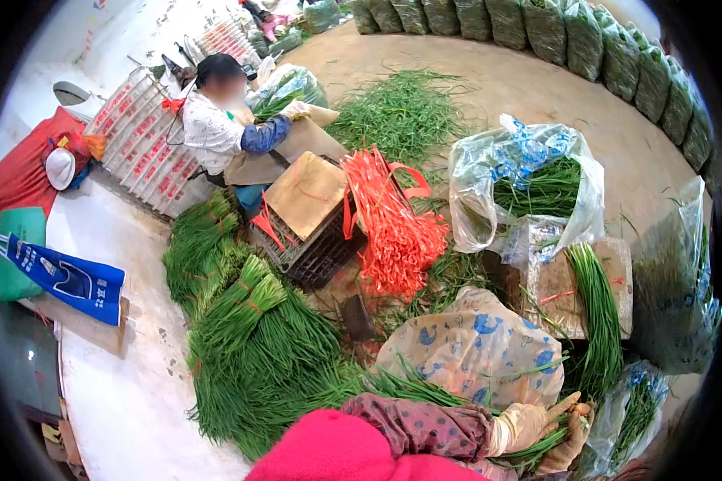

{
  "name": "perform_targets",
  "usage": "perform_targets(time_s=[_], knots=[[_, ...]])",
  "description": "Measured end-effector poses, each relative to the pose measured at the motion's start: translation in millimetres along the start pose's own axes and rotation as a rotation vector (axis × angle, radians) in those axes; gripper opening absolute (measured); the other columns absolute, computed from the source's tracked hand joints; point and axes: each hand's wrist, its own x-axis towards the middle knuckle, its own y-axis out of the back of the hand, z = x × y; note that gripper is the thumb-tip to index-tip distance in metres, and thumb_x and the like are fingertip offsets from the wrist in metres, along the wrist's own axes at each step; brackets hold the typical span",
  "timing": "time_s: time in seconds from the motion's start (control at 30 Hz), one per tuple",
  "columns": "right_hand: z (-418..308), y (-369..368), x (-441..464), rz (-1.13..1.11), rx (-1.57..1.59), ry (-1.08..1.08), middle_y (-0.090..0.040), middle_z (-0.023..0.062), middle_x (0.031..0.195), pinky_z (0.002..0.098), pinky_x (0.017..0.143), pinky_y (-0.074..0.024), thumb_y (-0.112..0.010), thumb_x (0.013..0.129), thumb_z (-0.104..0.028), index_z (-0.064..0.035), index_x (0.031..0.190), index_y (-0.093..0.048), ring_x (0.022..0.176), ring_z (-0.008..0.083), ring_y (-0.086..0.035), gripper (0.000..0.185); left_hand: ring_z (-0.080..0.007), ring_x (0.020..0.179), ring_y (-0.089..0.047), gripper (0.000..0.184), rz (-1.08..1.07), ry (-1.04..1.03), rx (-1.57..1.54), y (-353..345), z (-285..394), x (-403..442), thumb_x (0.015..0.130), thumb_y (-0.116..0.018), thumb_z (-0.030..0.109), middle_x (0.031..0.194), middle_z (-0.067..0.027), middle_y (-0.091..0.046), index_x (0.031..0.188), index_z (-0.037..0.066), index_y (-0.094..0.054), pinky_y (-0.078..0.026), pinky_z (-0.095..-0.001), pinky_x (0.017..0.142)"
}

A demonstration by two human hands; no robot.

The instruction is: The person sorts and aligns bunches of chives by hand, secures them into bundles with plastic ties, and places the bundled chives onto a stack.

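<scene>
Both my hands wear pale gloves and are close together at the lower right. My left hand [523, 426], below a dotted sleeve, closes over a loose bunch of chives [529, 458], its fingers reaching toward the other hand. My right hand [568, 449], partly hidden, grips the same bunch near its stem ends. Beneath my arm, a patterned apron [473, 345] covers my lap, with more chives across it. Just beyond my hands, a bundle of chives [598, 313] drapes over the edge of a board-topped stand [561, 309], where a red tie strip lies.
Tied chive bundles [257, 337] are heaped at left. Red strips [393, 232] hang beside a black crate [317, 260]. A co-worker [233, 128] sits behind it, holding greens. An open plastic bag of chives [537, 188] stands ahead; full bags [569, 40] line the back.
</scene>
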Motion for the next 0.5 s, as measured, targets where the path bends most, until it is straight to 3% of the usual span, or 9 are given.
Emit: perform_targets(time_s=[0.13, 0.2, 0.27, 0.3, 0.37, 0.43, 0.47, 0.5], knots=[[0, -3, 2, -0.053, -0.028, 0.032, -0.057, 0.0052, 0.098, 0.0308, 0.077, -0.0495, -0.054, 0.095, -0.018, -0.0037, 0.113, -0.048, 0.087, 0.0149, -0.058, 0.023, -0.0361, 0.067, -0.061, 0.073, -0.141, 0.051, -0.089, 14, 4, 1, 0.094, -0.047, 0.029, 0.083, -0.0239, -0.062, 0.151, 0.012, -0.004, -0.047, -0.0450, 0.056], [-2, -4, 3, -0.025, -0.020, 0.040, -0.057, 0.0044, 0.094, 0.0303, 0.075, -0.0494, -0.055, 0.095, -0.019, -0.0037, 0.110, -0.048, 0.084, 0.0143, -0.058, 0.023, -0.0375, 0.070, -0.062, 0.074, -0.012, 0.017, -0.038, -3, -1, 2, 0.093, -0.047, 0.029, 0.088, -0.0231, -0.063, 0.150, 0.010, -0.005, -0.047, -0.0448, 0.057], [-2, 7, 9, -0.035, -0.058, 0.017, -0.063, 0.0101, 0.101, 0.0302, 0.073, -0.0483, -0.061, 0.090, -0.022, -0.0011, 0.104, -0.061, 0.085, 0.0190, -0.058, 0.026, -0.0382, 0.072, -0.062, 0.075, 0.044, -0.022, -0.130, -11, -8, -1, 0.092, -0.049, 0.027, 0.091, -0.0228, -0.063, 0.150, 0.010, -0.005, -0.048, -0.0455, 0.060], [-4, 3, 11, -0.036, -0.062, 0.018, -0.063, 0.0101, 0.101, 0.0302, 0.073, -0.0483, -0.061, 0.090, -0.022, -0.0011, 0.104, -0.061, 0.085, 0.0190, -0.058, 0.026, -0.0388, 0.074, -0.063, 0.077, 0.102, -0.063, -0.221, -12, -9, -1, 0.090, -0.050, 0.025, 0.094, -0.0225, -0.063, 0.150, 0.009, -0.005, -0.050, -0.0462, 0.063], [-17, -11, 15, -0.184, 0.032, 0.216, -0.055, 0.0026, 0.086, 0.0289, 0.073, -0.0491, -0.058, 0.093, -0.023, -0.0045, 0.107, -0.049, 0.079, 0.0130, -0.056, 0.025, -0.0408, 0.080, -0.062, 0.078, 0.055, -0.061, -0.231, 21, -10, -10, 0.088, -0.051, 0.022, 0.095, -0.0261, -0.060, 0.150, 0.011, -0.006, -0.049, -0.0480, 0.069], [-50, -1, 22, -0.023, 0.026, 0.157, -0.060, 0.0105, 0.099, 0.0354, 0.073, -0.0531, -0.070, 0.083, -0.020, -0.0056, 0.124, -0.047, 0.085, 0.0206, -0.061, 0.049, -0.0423, 0.087, -0.062, 0.080, 0.060, -0.093, -0.091, 35, -13, -12, 0.082, -0.052, 0.014, 0.099, -0.0279, -0.060, 0.150, 0.011, -0.010, -0.049, -0.0489, 0.078], [-73, -8, 13, 0.257, -0.012, 0.233, -0.058, 0.0064, 0.087, 0.0322, 0.065, -0.0513, -0.066, 0.086, -0.022, -0.0060, 0.116, -0.052, 0.075, 0.0173, -0.059, 0.036, -0.0424, 0.088, -0.062, 0.080, 0.034, -0.077, -0.084, 47, -10, -12, 0.079, -0.053, 0.011, 0.101, -0.0274, -0.060, 0.149, 0.011, -0.013, -0.049, -0.0483, 0.080], [-102, -18, 9, 0.232, -0.107, 0.228, -0.058, 0.0052, 0.085, 0.0304, 0.064, -0.0509, -0.066, 0.086, -0.025, -0.0065, 0.109, -0.056, 0.074, 0.0162, -0.059, 0.031, -0.0426, 0.089, -0.062, 0.080, 0.008, -0.062, -0.078, 59, -7, -11, 0.076, -0.053, 0.008, 0.104, -0.0268, -0.061, 0.148, 0.011, -0.017, -0.049, -0.0477, 0.083]])
